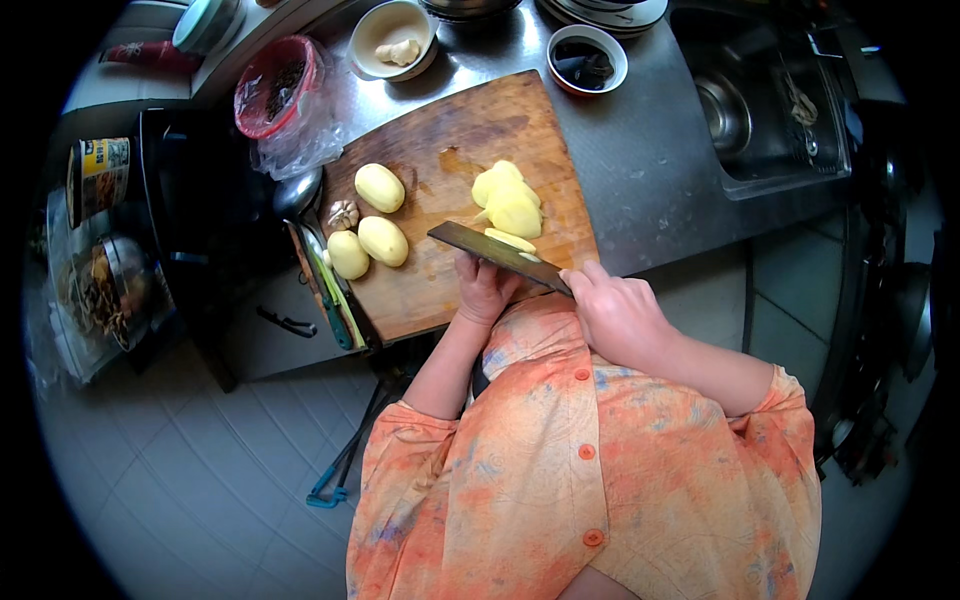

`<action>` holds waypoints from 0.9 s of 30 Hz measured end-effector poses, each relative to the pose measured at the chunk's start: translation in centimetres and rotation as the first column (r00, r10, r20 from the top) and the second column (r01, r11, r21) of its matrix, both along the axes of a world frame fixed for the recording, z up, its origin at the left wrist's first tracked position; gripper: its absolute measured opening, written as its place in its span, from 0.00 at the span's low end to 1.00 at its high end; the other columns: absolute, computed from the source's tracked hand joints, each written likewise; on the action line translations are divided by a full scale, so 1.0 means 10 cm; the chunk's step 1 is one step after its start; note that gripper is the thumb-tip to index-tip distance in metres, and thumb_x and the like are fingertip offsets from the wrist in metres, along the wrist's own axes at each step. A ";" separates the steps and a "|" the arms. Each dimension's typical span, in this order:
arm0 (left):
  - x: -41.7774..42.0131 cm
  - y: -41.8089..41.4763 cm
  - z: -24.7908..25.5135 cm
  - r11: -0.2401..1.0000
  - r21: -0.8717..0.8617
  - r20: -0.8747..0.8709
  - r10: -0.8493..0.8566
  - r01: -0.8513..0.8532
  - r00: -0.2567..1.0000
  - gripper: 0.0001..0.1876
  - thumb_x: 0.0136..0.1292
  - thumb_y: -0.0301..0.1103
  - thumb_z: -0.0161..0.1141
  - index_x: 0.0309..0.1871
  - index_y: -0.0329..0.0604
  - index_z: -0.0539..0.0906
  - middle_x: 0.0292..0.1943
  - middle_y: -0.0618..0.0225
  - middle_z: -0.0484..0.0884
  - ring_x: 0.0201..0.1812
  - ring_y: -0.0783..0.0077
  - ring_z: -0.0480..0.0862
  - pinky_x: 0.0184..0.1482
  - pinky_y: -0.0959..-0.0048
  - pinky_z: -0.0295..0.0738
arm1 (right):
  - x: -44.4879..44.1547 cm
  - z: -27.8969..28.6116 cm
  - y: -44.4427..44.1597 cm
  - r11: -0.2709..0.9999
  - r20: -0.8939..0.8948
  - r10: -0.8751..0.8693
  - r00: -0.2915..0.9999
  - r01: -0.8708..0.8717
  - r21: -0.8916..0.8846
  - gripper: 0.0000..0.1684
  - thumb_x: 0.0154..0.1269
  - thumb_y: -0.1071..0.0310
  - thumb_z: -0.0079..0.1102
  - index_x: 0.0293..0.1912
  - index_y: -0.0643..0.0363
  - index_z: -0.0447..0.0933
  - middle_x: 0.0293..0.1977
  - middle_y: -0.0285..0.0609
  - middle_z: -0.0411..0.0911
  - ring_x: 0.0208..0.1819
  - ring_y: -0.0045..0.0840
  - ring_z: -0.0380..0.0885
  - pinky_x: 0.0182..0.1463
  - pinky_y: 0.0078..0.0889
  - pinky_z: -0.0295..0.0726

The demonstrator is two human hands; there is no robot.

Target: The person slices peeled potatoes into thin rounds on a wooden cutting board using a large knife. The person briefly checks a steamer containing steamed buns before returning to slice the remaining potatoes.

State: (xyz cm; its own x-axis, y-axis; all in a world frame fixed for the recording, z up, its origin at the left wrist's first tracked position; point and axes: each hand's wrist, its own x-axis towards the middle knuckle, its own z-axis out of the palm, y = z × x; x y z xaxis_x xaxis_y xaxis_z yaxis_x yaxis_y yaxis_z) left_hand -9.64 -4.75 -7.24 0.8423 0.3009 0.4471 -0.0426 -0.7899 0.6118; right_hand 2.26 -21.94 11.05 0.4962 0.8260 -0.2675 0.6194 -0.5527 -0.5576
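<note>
My right hand (619, 309) grips the handle end of a cleaver (487, 244), whose dark blade slants across the near part of a wooden cutting board (480, 112). Close against the blade's near side is my left hand (482, 294), fingers bent; the blade hides the fingertips and anything under them. Thin cut potato slices (510, 240) lie just beyond the blade. Farther up the board, more potato slices (514, 202) overlap in a pile. Toward the left sit three whole peeled potatoes (383, 241) and a garlic bulb (343, 214).
Beside the board's left edge lie a ladle (298, 192) and green stalks (334, 294). Behind are a red plastic-lined basket (279, 86), a bowl with ginger (394, 41) and a bowl of dark liquid (587, 60). A sink (757, 105) is at right.
</note>
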 end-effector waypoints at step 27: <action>0.05 -0.01 0.03 1.000 0.009 0.063 -0.005 0.004 0.998 0.33 0.48 0.36 0.75 0.57 0.51 0.71 0.52 0.60 0.71 0.54 0.53 0.72 0.55 0.57 0.69 | 0.10 -0.44 0.33 1.000 -0.084 -0.015 0.996 0.014 -0.021 0.06 0.59 0.76 0.52 0.38 0.64 0.71 0.34 0.51 0.75 0.31 0.46 0.81 0.34 0.46 0.79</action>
